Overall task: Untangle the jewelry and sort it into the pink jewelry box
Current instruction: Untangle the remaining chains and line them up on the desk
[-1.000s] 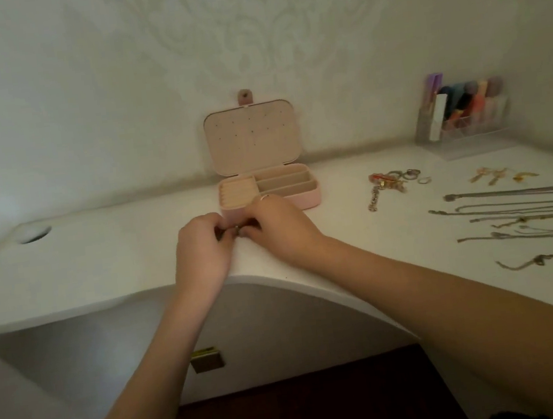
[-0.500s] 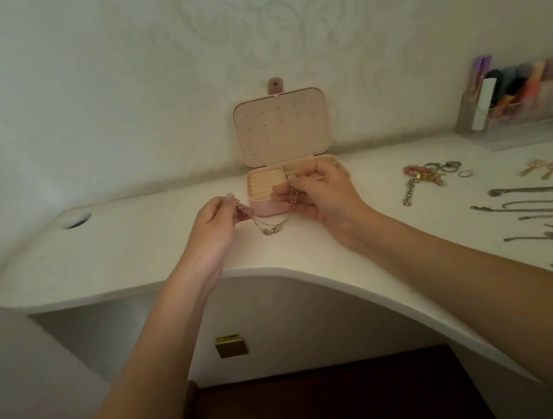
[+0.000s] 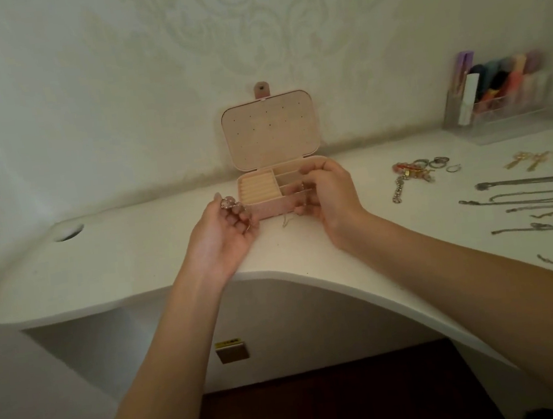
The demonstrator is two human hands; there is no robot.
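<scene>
White and curved at its front edge, the desk (image 3: pixel 129 257) stands against a pale wall with a faint ornamental pattern. Near the middle of the desk, close to the wall, sits the pink jewelry box (image 3: pixel 269 206) with its lid standing upright; inside, on the left, is a section of cream ring rolls, and on the right are several narrow compartments.

Just left of the box the left hand (image 3: pixel 225 239) is turned palm up, its fingers (image 3: pixel 234 210) curled around a small sparkling piece (I cannot tell what kind of jewelry it is). The right hand (image 3: pixel 330 196) is over the right part of the box, and its fingers (image 3: pixel 309 173) pinch a thin chain (image 3: pixel 304 195) that hangs down in front of the box wall; the chain's lower end lies on the desk just before the box.

To the right, well apart from the box, a small heap of rings and a bracelet (image 3: pixel 417 172) lies on the desk, then some gold earrings (image 3: pixel 534 159), and nearer the edge several long necklaces (image 3: pixel 536 204) are laid out in rows. A clear organizer (image 3: pixel 504 104) with colourful items stands in the far right corner. A round hole (image 3: pixel 69 232) is cut in the desk at the left.
</scene>
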